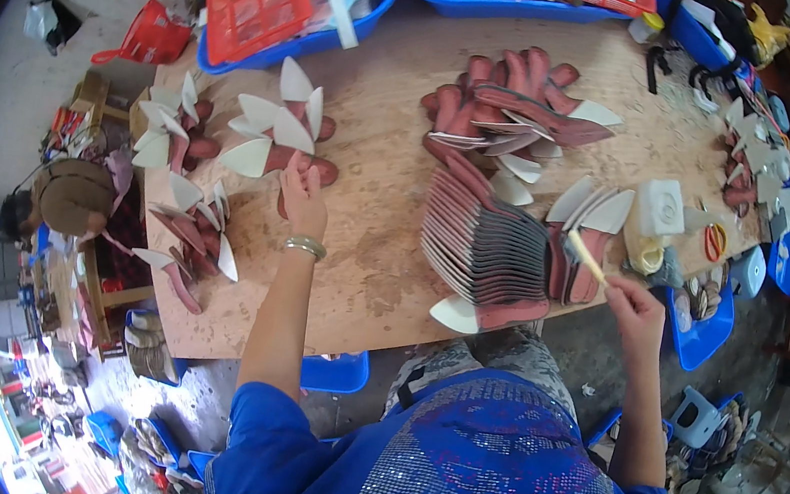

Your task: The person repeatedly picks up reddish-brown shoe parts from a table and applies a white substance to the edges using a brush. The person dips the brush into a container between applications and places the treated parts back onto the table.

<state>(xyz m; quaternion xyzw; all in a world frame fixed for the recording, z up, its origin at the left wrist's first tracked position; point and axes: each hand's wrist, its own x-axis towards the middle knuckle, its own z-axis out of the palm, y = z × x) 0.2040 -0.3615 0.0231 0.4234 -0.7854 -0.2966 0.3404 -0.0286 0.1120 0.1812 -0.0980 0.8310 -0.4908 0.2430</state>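
My left hand (pixel 303 198) reaches to a small pile at the left, fingers stretched out and touching the end of a reddish-brown insole (pixel 276 161) with a white pointed tip. My right hand (pixel 635 309) is closed around a pale brush (pixel 587 258), whose tip lies over a small group of white-tipped insoles (pixel 590 210). Between my hands a fanned row of overlapping insoles (pixel 486 245) lies along the near table edge, their edges dark on the right. Behind it sits a heaped pile of reddish insoles (pixel 506 106).
More white-tipped insoles (pixel 169 129) lie at the table's left edge. A white plastic jug (pixel 661 209) and red-handled scissors (pixel 714 241) stand or lie at right. Blue bins (pixel 379 2) with red baskets line the far edge. Another person (pixel 74 197) is at far left.
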